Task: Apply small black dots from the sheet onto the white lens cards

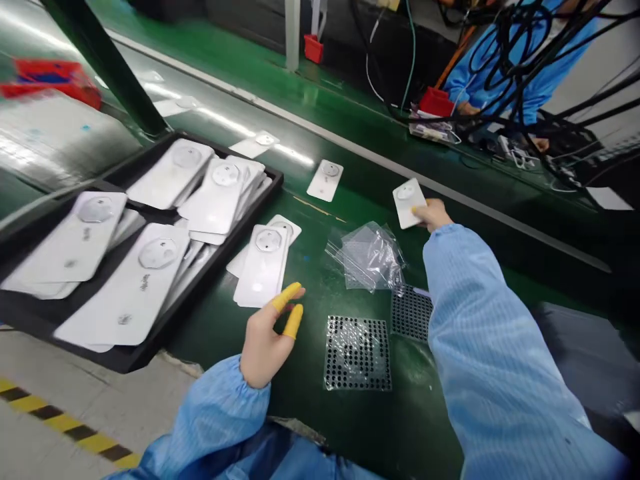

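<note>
My right hand (433,214) is stretched far forward and pinches a white plastic cover (409,202) at the edge of the conveyor belt (350,143). My left hand (269,335), with yellow finger cots on two fingers, hovers over the green bench, fingers apart and holding nothing. It is just below a small stack of white covers (263,264). A black tray (131,357) at the left holds several stacks of the same white covers (215,198). Crumpled clear bags (369,256) lie between my arms.
Two perforated black squares (357,352) lie on the green bench near me. Single white covers (325,179) ride the belt. Another person in a blue coat (505,73) works at the far side among black cables. A yellow-black floor stripe (65,423) runs below left.
</note>
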Demonstrator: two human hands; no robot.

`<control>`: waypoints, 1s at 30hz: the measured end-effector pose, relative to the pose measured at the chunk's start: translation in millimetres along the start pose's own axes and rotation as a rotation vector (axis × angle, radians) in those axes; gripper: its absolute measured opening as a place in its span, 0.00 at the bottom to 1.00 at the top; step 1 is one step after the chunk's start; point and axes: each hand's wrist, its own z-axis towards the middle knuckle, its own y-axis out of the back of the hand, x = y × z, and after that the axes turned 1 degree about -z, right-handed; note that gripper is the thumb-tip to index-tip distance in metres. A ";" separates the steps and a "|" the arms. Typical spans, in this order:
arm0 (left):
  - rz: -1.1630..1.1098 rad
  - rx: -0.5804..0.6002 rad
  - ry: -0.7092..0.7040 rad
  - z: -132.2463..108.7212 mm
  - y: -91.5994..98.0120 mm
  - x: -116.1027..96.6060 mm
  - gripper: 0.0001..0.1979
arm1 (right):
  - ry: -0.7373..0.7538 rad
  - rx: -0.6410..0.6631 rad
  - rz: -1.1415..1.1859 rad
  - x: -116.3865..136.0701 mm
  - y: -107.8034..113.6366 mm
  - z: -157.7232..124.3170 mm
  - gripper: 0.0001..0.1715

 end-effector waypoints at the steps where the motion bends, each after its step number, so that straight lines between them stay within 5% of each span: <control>1: -0.094 0.009 0.045 1.1 -0.8 -4.2 0.25 | 0.020 0.015 0.051 0.8 1.2 -14.8 0.14; 4: -0.407 0.051 0.132 6.4 -10.9 -21.9 0.40 | 0.163 0.080 0.212 -2.5 -8.1 -90.1 0.13; 6: -0.559 0.051 0.148 10.7 -19.6 -33.3 0.45 | 0.362 0.303 0.528 -13.4 -20.6 -159.4 0.11; 8: -0.651 -0.022 0.163 13.5 -22.9 -40.6 0.47 | 0.405 0.523 0.667 -34.0 -32.7 -226.5 0.12; 11: -0.595 -0.215 0.125 12.3 -10.6 -39.0 0.45 | 0.423 0.399 0.636 -77.9 -47.5 -291.1 0.16; 14: -0.376 -0.378 0.136 2.5 15.3 -26.4 0.20 | 0.594 0.186 0.368 -117.1 -62.2 -307.4 0.15; 16: -0.222 -0.331 0.272 -8.0 28.6 -19.1 0.08 | 0.691 0.132 0.326 -130.7 -71.7 -305.2 0.10; 19: -0.126 -0.036 0.448 -24.1 28.0 -17.7 0.10 | 0.694 0.055 0.415 -132.6 -77.3 -300.5 0.11; 23: -0.213 0.322 0.457 -36.5 -5.1 -27.5 0.16 | 0.734 0.009 0.463 -124.6 -66.6 -301.4 0.16; 26: -0.312 0.346 0.488 -38.7 -26.9 -33.5 0.15 | 0.814 0.065 0.462 -121.4 -56.3 -304.3 0.19; 30: -0.412 0.355 0.534 -37.6 -33.2 -36.8 0.13 | 0.803 0.058 0.504 -114.6 -49.8 -303.7 0.19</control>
